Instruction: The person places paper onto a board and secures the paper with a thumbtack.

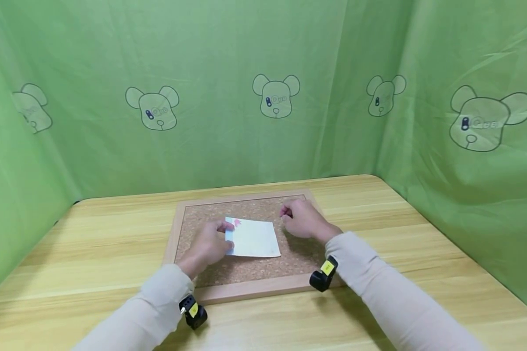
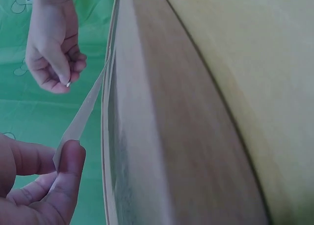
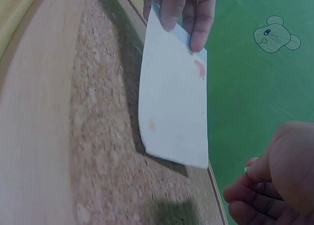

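The paper (image 1: 253,240) pinched by the left hand (image 1: 208,243) is white, pale blue along the gripped edge, with a pink mark (image 1: 237,222) beside the grip; below it, speckled brown cork (image 1: 246,273); beyond, green curtain (image 1: 215,151) with 5 dark-outlined bear heads (image 1: 275,100).

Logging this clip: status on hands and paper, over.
Left hand pinches paper by one edge. Right hand pinches something tiny, unclear what. Paper over corkboard, nothing visible in the way.
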{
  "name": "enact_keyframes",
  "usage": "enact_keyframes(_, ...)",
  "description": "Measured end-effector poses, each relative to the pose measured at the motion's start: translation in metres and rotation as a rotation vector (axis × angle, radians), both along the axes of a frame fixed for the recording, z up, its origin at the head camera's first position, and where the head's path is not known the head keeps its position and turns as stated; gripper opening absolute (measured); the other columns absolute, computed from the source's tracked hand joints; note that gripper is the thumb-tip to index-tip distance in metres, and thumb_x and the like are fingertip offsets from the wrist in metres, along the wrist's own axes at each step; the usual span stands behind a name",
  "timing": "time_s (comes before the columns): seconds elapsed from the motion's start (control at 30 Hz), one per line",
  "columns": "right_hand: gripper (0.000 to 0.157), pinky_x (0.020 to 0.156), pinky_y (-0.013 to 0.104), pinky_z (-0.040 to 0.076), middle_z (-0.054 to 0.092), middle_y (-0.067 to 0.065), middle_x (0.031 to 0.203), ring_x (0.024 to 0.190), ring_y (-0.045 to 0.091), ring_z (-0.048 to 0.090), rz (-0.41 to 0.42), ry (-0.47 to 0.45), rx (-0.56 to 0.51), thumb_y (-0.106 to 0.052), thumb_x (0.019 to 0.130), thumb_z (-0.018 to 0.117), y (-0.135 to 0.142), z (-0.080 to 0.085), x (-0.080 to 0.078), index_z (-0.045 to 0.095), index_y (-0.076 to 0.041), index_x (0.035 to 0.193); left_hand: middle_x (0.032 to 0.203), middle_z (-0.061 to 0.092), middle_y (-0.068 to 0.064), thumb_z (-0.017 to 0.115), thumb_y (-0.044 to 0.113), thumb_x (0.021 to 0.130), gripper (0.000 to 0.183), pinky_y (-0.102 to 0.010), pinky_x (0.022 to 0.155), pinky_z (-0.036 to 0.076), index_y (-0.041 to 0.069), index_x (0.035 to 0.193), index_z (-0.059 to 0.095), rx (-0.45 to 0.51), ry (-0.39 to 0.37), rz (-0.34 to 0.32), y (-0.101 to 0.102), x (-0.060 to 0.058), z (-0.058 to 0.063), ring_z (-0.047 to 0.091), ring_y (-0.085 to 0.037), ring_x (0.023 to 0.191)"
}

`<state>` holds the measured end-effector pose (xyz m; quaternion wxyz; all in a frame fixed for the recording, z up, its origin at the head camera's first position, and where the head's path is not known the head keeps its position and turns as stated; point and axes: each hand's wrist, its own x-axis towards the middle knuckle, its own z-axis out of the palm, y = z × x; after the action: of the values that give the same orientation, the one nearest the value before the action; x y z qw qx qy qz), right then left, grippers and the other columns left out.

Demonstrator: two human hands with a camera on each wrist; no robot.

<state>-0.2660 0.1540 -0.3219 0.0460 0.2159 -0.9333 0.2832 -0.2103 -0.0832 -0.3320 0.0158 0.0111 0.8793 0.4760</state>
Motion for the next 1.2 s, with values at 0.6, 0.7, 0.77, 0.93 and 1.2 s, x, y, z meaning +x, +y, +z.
enact_keyframes(0.6, 0.011, 0.056, 0.026, 0.043, 0.056, 0.002, 0.071, 0.063, 0.015, 0.051, 0.028, -0.069, 0.043, 0.0, 0.088, 0.054, -0.025, -0.013, -0.001, 0.063, -0.004, 0.084, 0.097, 0.063, -0.012, 0.07, -0.008, 0.079, 0.031, -0.027, 0.058, 0.052, 0.0, 0.108, 0.064, -0.086, 0.004, -0.02, 0.01, -0.001, -0.008, 0.06, -0.021, 0.08)
enact_keyframes(0.7, 0.011, 0.056, 0.027, 0.043, 0.056, 0.002, 0.072, 0.064, 0.016, 0.051, 0.023, -0.092, 0.039, 0.0, 0.089, 0.054, -0.029, -0.014, -0.001, 0.063, -0.004, 0.085, 0.097, 0.063, -0.013, 0.071, -0.007, 0.078, 0.03, -0.028, 0.062, 0.054, -0.001, 0.107, 0.064, -0.128, 0.014, -0.018, 0.011, -0.001, -0.008, 0.06, -0.023, 0.084)
enact_keyframes(0.77, 0.011, 0.057, 0.027, 0.044, 0.057, 0.002, 0.073, 0.065, 0.016, 0.052, 0.026, -0.093, 0.038, 0.0, 0.088, 0.054, -0.032, -0.015, -0.001, 0.064, -0.004, 0.085, 0.098, 0.064, -0.013, 0.072, -0.006, 0.078, 0.03, -0.029, 0.065, 0.054, -0.001, 0.106, 0.065, -0.153, 0.021, -0.017, 0.011, -0.002, -0.008, 0.06, -0.024, 0.086)
enact_keyframes(0.93, 0.011, 0.059, 0.025, 0.046, 0.058, 0.002, 0.073, 0.067, 0.015, 0.053, 0.034, -0.092, 0.032, 0.002, 0.085, 0.056, -0.037, -0.017, -0.002, 0.065, -0.004, 0.084, 0.1, 0.064, -0.014, 0.072, -0.007, 0.078, 0.028, -0.03, 0.068, 0.055, -0.001, 0.105, 0.064, -0.195, 0.029, -0.022, 0.013, -0.003, -0.01, 0.059, -0.024, 0.088)
enact_keyframes(1.2, 0.01, 0.062, 0.025, 0.047, 0.059, 0.002, 0.075, 0.069, 0.015, 0.054, 0.014, -0.126, 0.016, 0.0, 0.085, 0.057, -0.043, -0.016, -0.004, 0.066, -0.004, 0.085, 0.096, 0.064, -0.012, 0.072, -0.007, 0.077, 0.027, -0.032, 0.07, 0.053, -0.002, 0.103, 0.066, -0.229, 0.065, -0.058, 0.013, -0.005, -0.012, 0.057, -0.022, 0.085)
